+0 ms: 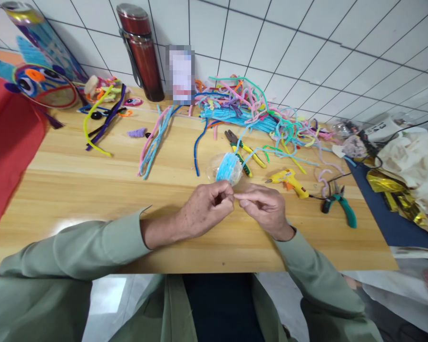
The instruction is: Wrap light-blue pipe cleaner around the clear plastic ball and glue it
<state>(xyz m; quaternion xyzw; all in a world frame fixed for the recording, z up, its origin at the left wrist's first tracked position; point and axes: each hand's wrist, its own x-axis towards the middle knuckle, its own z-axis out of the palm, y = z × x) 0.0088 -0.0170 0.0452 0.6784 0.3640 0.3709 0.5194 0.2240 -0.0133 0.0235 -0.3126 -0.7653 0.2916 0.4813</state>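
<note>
A clear, rounded plastic piece wrapped with light blue pipe cleaner [227, 167] sits just beyond my fingers, and two loose blue strands run from it toward the back right. My left hand [209, 209] is closed in a pinch at its near side. Right against those fingertips, my right hand [266, 206] pinches with thumb and forefinger. Whatever lies between the fingertips is too small and hidden to name. Behind the wrapped piece lie yellow-green handled pliers [255, 159].
A yellow glue gun [288, 182] and teal-handled pliers [342, 204] lie to the right. A pile of pipe cleaners [242, 114] spreads along the wall. A red thermos [141, 52], a phone [180, 76] and a decorated can [44, 42] stand at the back left.
</note>
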